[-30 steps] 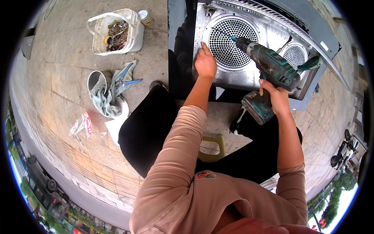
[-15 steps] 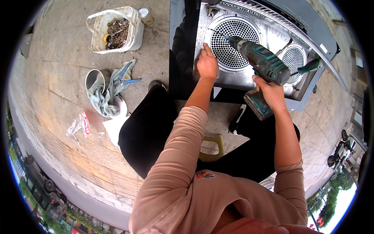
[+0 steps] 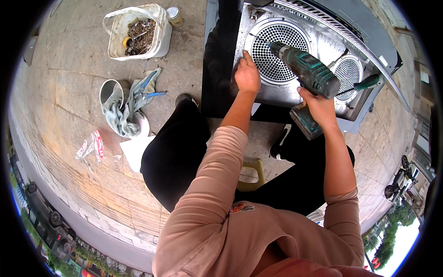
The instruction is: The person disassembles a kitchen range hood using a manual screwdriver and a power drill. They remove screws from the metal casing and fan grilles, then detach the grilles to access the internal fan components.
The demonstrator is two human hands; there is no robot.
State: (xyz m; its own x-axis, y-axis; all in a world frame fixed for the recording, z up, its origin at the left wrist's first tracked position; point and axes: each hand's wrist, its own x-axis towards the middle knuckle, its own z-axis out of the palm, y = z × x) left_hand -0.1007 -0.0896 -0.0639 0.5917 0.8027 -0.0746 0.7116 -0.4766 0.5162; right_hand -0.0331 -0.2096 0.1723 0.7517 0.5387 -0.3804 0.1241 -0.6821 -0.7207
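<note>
My right hand (image 3: 319, 108) is wrapped round the grip of a worn black and teal cordless drill (image 3: 311, 69). Its nose points left over a round perforated grille (image 3: 277, 39), set in the shiny metal panel (image 3: 277, 95) of a large dark appliance. Beside the grille's left rim, my left hand (image 3: 248, 74) rests on the panel with its index finger stretched along it. The other left fingers are partly bent and partly hidden; I see nothing held there. A screwdriver (image 3: 368, 82) with a green and black handle lies to the right, by a smaller round grille (image 3: 347, 74).
To the left on the paving stand a white bucket (image 3: 113, 44) of screws and debris, a small jar (image 3: 174, 17), and a metal pot (image 3: 104, 90) with a grey rag (image 3: 121, 113) and blue-handled pliers (image 3: 150, 87). A raised slotted metal strip (image 3: 318, 21) crosses the appliance.
The drill's nose has shifted slightly, and the thin bit seen over the large grille earlier no longer shows clearly. My left hand stays at the grille's rim. The whole view has moved a little.
</note>
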